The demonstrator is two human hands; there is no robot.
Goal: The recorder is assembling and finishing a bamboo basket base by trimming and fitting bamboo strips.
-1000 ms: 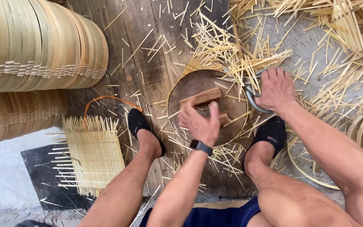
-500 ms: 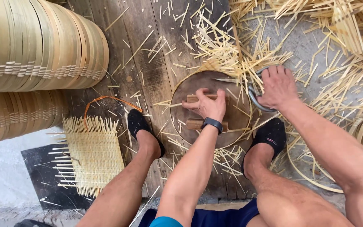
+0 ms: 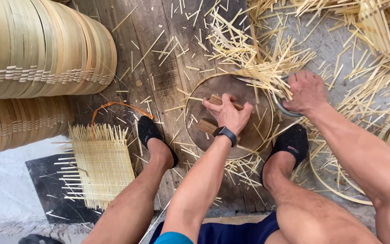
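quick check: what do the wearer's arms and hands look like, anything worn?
Both arms bare to the hands, no gloves. Left hand has a black wristband with a dark watch face at the wrist; a teal sleeve edge shows on the upper arm. Right hand wears nothing.

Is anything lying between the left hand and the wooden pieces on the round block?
Nothing visible does. The left hand already rests on the wooden pieces atop the round block. Loose bamboo slivers lie on the block's far edge, beyond the hand. The right hand grips a curved metal tool beside the block.
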